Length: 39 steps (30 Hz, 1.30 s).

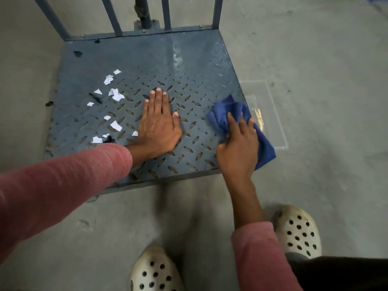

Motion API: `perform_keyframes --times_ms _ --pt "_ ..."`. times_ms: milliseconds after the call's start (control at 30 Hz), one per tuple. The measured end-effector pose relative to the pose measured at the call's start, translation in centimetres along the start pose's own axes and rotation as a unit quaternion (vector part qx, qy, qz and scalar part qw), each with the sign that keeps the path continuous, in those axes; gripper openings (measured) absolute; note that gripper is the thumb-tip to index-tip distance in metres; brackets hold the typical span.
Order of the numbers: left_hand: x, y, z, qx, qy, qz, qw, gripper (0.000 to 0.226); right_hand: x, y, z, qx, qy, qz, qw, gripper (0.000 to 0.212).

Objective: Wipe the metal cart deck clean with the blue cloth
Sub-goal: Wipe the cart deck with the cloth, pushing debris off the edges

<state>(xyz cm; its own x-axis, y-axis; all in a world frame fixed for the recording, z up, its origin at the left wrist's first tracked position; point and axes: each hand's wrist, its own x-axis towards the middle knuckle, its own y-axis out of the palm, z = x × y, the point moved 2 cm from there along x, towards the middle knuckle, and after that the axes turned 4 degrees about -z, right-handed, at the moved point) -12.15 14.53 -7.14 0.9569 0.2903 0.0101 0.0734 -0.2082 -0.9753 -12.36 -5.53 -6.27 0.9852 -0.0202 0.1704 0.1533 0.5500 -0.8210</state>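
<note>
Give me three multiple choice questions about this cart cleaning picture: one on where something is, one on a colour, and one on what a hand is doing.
1. Where do the paper scraps lie on the cart deck? A right edge; B left part; C far back corner.
2. What colour are the sleeves? A green; B black; C pink.
3. What is the left hand doing? A resting flat on the deck; B curled in a fist; C lifting a scrap.
Answers: B, the scraps sit left of the left hand. C, both sleeves are pink. A, its fingers lie straight on the deck, while the right hand grips the blue cloth.
</note>
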Motion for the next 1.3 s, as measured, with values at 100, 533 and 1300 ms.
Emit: perform_keyframes --times_ms 100,533,1300 --pt "0.3 0.2 -0.1 0.007 0.012 -0.001 1.0 0.067 -5.4 0.7 2.6 0.023 -0.049 0.038 0.998 0.068" --pt "-0.1 0.9 -2.8 -0.008 0.071 0.008 0.997 0.066 -3.7 1.3 1.4 -0.063 -0.082 0.036 0.994 0.051" --pt "0.8 1.6 -4.0 0.002 0.098 -0.012 0.995 0.074 11.8 1.7 -1.1 -0.008 -0.044 0.129 0.991 0.059"
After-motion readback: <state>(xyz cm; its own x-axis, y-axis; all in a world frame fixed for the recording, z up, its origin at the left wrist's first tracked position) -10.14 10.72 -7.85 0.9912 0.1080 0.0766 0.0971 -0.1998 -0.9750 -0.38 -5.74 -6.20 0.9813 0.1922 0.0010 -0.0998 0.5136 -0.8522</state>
